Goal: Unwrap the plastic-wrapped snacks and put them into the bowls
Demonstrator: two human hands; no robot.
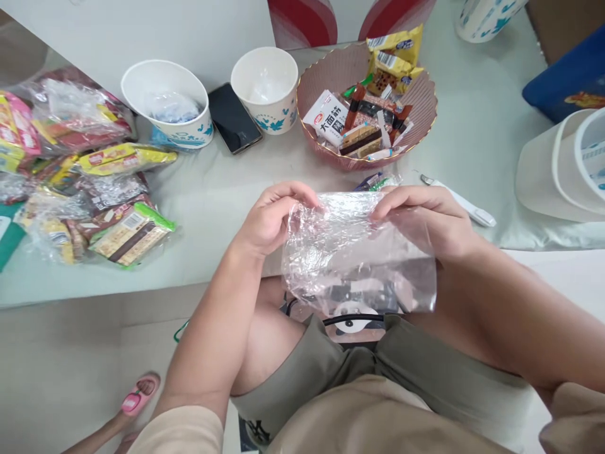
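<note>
A clear plastic bag (359, 258) hangs between my hands, over the table's front edge and my lap. My left hand (278, 217) pinches its upper left edge between thumb and fingers. At the upper right edge, my right hand (425, 217) grips the film, with some fingers hidden behind it. Nothing shows inside the bag. Just beyond it lies a small blue and green packet (373, 181), partly covered by the bag and my right hand. A pink ribbed bowl (321, 154) of wrapped snacks stands behind. Right of my right hand lies a white utility knife (466, 205).
Bagged snacks (94, 170) are heaped on the table's left. Two paper tubs (189, 126) stand at the back with a black phone (234, 120) between them. On the right are white buckets (539, 170) and a blue package (567, 82). Another person's foot (142, 391) shows lower left.
</note>
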